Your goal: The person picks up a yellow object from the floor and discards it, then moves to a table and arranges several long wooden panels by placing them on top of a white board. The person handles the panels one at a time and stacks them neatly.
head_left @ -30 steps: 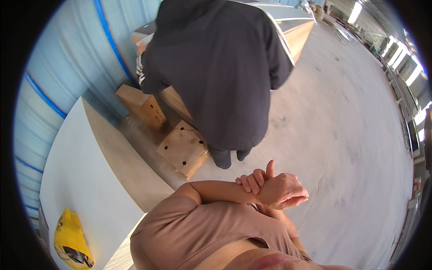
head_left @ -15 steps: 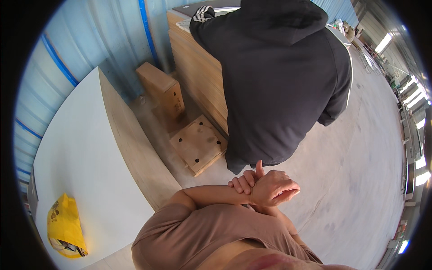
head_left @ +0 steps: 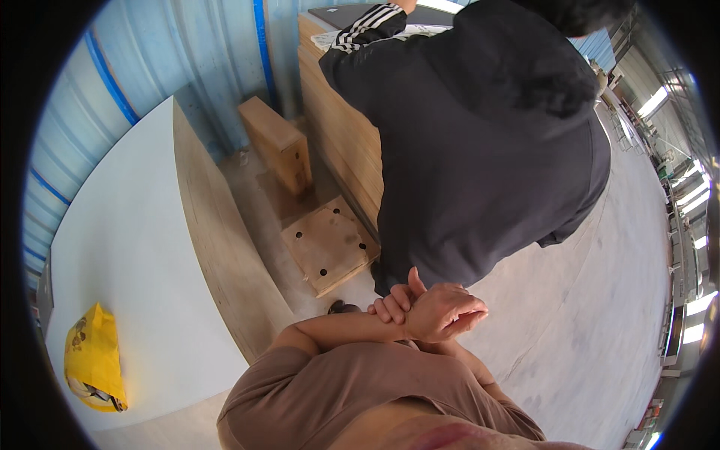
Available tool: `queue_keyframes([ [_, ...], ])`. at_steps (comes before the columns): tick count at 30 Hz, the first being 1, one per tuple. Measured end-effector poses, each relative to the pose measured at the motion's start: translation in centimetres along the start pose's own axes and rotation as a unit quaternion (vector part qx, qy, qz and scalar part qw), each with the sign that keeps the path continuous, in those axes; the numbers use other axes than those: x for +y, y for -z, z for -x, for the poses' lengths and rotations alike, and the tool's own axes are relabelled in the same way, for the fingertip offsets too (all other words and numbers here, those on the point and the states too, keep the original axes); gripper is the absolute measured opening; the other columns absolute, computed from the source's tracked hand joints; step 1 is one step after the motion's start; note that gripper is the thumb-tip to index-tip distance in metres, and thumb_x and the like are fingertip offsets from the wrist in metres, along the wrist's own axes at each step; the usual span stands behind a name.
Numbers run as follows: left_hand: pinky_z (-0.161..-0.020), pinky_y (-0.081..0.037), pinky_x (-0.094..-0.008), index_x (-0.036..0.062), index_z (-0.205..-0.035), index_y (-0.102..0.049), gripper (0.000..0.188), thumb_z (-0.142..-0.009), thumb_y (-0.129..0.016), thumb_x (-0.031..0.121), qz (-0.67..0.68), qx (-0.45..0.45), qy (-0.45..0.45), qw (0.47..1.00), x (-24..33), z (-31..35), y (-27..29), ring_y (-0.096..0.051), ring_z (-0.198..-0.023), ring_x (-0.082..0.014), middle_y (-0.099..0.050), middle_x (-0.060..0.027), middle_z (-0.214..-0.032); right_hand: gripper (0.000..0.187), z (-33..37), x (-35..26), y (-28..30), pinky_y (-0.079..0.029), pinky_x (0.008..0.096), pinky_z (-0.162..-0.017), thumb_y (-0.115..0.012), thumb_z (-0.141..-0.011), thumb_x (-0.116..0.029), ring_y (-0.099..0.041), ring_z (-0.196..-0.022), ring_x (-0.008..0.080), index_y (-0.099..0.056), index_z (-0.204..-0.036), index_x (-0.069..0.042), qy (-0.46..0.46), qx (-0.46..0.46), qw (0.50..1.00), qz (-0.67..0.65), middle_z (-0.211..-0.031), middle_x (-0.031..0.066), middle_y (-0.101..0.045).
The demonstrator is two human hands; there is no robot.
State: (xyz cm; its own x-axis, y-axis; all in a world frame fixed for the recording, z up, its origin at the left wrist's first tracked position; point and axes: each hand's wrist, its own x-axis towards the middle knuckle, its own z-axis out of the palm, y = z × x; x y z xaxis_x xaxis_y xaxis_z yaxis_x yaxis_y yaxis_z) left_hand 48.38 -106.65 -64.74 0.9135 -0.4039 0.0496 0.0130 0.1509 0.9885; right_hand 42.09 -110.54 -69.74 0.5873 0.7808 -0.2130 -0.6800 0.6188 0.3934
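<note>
My two arms cross in front of my brown shirt [head_left: 360,382]. The left hand [head_left: 446,311] hangs at the end of its forearm with the fingers loosely curled and pressed together; no object shows in it. Wrapped round that left wrist are the fingers of my right hand [head_left: 390,306], whose palm is hidden behind the wrist. Just beyond my hands stands another person in a dark hooded jacket [head_left: 487,150], back toward me and bent over a tall stack of boards [head_left: 341,112]. That person's striped left sleeve [head_left: 367,26] rests near the top of the stack.
To the left is a large white-topped board stack [head_left: 135,247] with a yellow bag [head_left: 96,352] on it. A brown carton [head_left: 277,146] and a low pile of square panels with holes [head_left: 330,244] stand between the stacks. Blue corrugated wall [head_left: 165,52] runs behind; grey floor [head_left: 570,322] spreads right.
The other person has leaned farther to the right, and the striped sleeve and a shoe now show more. My view has shifted slightly; my hands keep the same clasp.
</note>
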Motion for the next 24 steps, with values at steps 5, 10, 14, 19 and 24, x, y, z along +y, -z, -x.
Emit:
queue_keyframes([
  [5,-0.057,-0.045,-0.0351,0.0027,-0.095,-0.067,0.008,-0.087,-0.068,0.006,0.003,-0.003,0.034,0.999,-2.5,-2.1,4.4,-0.062,-0.060,-0.0238,-0.065,-0.0070,-0.068,0.067,-4.7,-2.3,1.2,-0.038,0.0418,-0.103,-0.017,-0.105,-0.058,-0.057,-0.081,0.0247,-0.049,-0.065,-0.014,0.006,0.051,0.998,0.028,-0.065,0.0063,-0.059],
  [10,-0.058,-0.048,-0.0372,0.0022,-0.092,-0.064,0.009,-0.089,-0.068,0.010,0.061,-0.050,0.072,0.994,-1.8,-4.9,7.2,-0.062,-0.059,-0.0260,-0.065,-0.0103,-0.071,0.060,-7.1,-3.6,-0.5,-0.042,0.0439,-0.100,-0.029,-0.105,-0.054,-0.060,-0.093,0.0262,-0.055,-0.072,-0.012,0.017,0.090,0.993,0.070,-0.079,0.0087,-0.065],
  [14,-0.059,-0.049,-0.0367,0.0019,-0.093,-0.065,0.010,-0.090,-0.067,0.011,0.061,-0.107,0.083,0.989,-2.4,-7.1,11.2,-0.063,-0.061,-0.0260,-0.066,-0.0106,-0.072,0.047,-10.2,-5.3,1.0,-0.048,0.0409,-0.092,-0.039,-0.106,-0.044,-0.061,-0.102,0.0233,-0.061,-0.088,-0.007,-0.003,0.093,0.949,0.300,-0.092,0.0093,-0.067],
  [19,-0.064,-0.050,-0.0374,0.0031,-0.094,-0.065,0.008,-0.089,-0.067,0.009,0.039,-0.166,0.053,0.984,-3.7,-8.9,15.7,-0.064,-0.065,-0.0257,-0.067,-0.0090,-0.074,0.041,-13.2,-7.4,4.1,-0.049,0.0388,-0.089,-0.042,-0.106,-0.037,-0.060,-0.103,0.0217,-0.062,-0.094,-0.005,0.025,0.084,0.882,0.463,-0.095,0.0090,-0.067],
  [24,-0.063,-0.047,-0.0364,0.0043,-0.097,-0.066,0.011,-0.086,-0.066,0.004,0.058,-0.179,0.010,0.982,-4.3,-9.4,16.8,-0.062,-0.067,-0.0227,-0.067,-0.0055,-0.077,0.038,-13.7,-7.7,3.7,-0.050,0.0376,-0.087,-0.044,-0.104,-0.035,-0.061,-0.101,0.0209,-0.064,-0.095,-0.004,0.052,0.134,0.892,0.428,-0.095,0.0089,-0.068],
])
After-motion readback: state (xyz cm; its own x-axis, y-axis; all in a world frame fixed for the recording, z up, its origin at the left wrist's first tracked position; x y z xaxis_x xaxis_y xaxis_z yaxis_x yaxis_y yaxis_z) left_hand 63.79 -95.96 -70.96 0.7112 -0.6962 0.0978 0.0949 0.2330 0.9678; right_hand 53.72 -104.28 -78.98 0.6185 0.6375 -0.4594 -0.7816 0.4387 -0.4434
